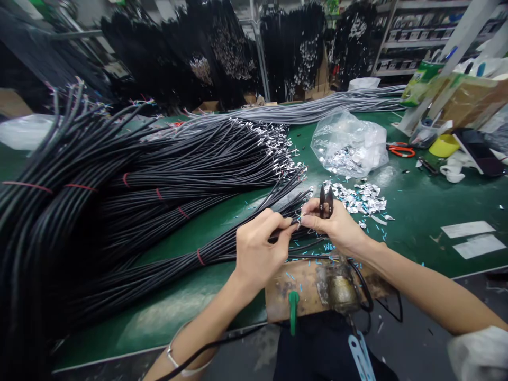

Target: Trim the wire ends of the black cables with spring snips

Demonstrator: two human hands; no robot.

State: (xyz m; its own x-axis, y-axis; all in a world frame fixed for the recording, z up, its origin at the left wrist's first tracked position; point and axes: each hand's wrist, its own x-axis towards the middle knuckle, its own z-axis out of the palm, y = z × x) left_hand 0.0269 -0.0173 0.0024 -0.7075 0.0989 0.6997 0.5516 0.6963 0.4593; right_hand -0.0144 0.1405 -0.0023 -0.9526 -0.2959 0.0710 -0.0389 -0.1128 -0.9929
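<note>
My left hand (260, 243) is closed, thumb and fingertips pinching a black cable close to its stripped end. Thin light-coloured wires (299, 218) fan out from that end, between my two hands. My right hand (331, 225) pinches these wires with thumb and forefinger. It also keeps a pair of dark thread snips (326, 203) in its grip, their two pointed blades sticking up and apart. Beneath my hands lies a bundle of black cables (166, 272), tied with a red band (200, 257). Just beyond my right hand is a heap of silvery foil scraps (357, 198).
Larger black cable bundles (190, 180) fill the left of the green table (420, 211). A clear bag (349, 143) of scraps, orange-handled scissors (401, 150) and a phone (480, 151) lie beyond. Near me, a wooden board (278, 301) carries a metal device (343, 291) and green hook (293, 309).
</note>
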